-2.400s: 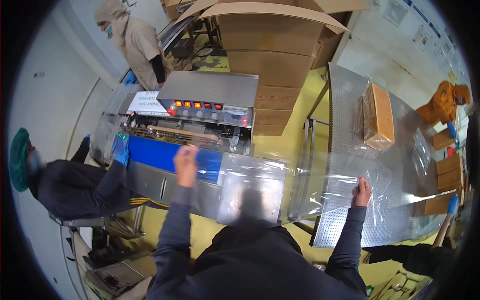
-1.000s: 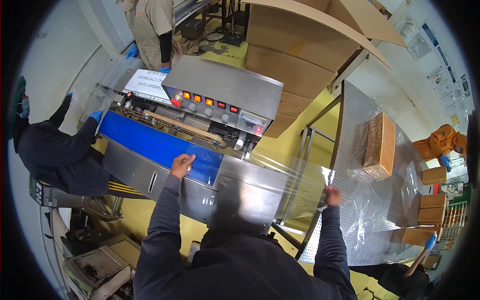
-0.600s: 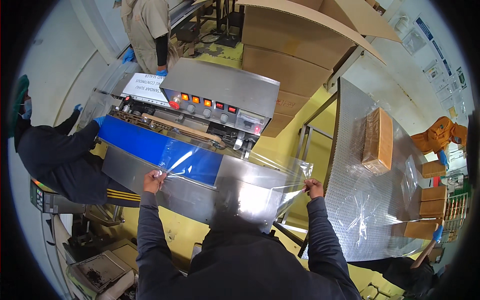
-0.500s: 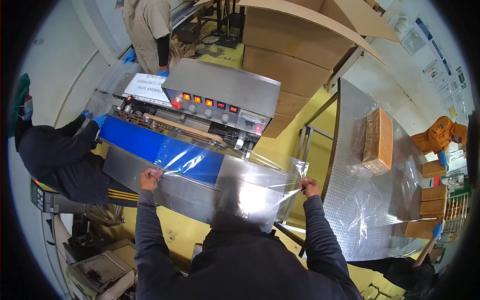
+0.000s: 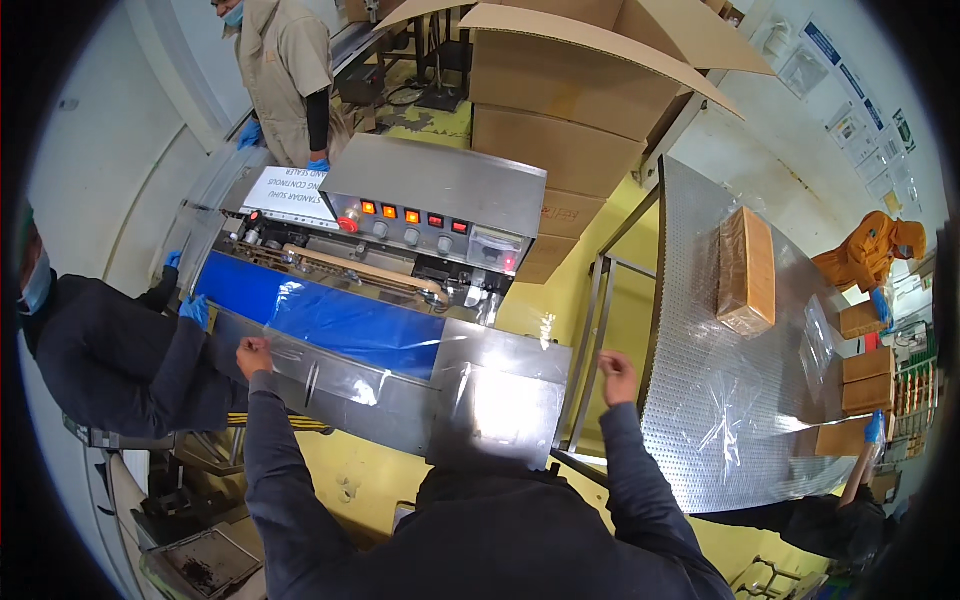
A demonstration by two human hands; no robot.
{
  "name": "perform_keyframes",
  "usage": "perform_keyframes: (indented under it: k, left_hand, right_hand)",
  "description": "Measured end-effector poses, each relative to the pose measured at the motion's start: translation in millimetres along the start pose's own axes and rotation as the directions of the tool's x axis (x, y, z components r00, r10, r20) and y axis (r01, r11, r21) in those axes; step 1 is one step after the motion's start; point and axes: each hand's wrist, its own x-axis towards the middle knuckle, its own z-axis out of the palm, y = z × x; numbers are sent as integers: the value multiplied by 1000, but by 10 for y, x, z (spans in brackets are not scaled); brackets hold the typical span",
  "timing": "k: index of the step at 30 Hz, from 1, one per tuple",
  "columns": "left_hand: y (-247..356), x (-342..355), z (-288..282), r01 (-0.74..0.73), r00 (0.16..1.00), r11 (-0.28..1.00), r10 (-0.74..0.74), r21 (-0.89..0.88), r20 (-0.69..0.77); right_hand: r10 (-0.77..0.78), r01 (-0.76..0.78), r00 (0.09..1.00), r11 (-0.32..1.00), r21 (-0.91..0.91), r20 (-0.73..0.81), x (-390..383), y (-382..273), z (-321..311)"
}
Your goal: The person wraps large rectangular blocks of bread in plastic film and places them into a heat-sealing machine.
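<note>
Thin clear plastic film [image 5: 365,385] lies over the blue conveyor belt [image 5: 335,315] and the metal shelf in front of it. At the shelf's left, my left hand [image 5: 254,357] is pinched, with film streaks running from its fingertips. My right hand [image 5: 617,377] is raised between the machine and the metal table, its fingers curled together and no film visible in them. A shiny bit of film [image 5: 547,330] shows to its left, apart from it. Behind the belt stands a steel band sealer [image 5: 430,190] with lit orange switches and a red knob.
A brown wrapped block [image 5: 745,270] sits on the textured metal table [image 5: 690,400] at right. Large cardboard boxes [image 5: 560,90] are stacked behind the sealer. One person in dark clothes [image 5: 110,350] stands left, another in beige [image 5: 285,80] beyond the machine; others work far right.
My left hand has moved left and slightly down. My right hand has come away from the film, which has sunk toward the belt and shelf. The dark-clothed person's near hand has lowered.
</note>
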Motion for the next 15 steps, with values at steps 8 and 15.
perform_keyframes:
  k: [8, 15]
  left_hand:
    - [1193, -1029, 76, -348, 903, 922, 378, 168, -204]
    - [2220, -3674, 1071, -288, 598, 681, 677, -673, 430]
  right_hand:
    - [-274, -328, 778, 590, -738, -565, -911, 588, -1899]
    - [-115, -316, 793, 762, -565, -599, -993, 368, -1575]
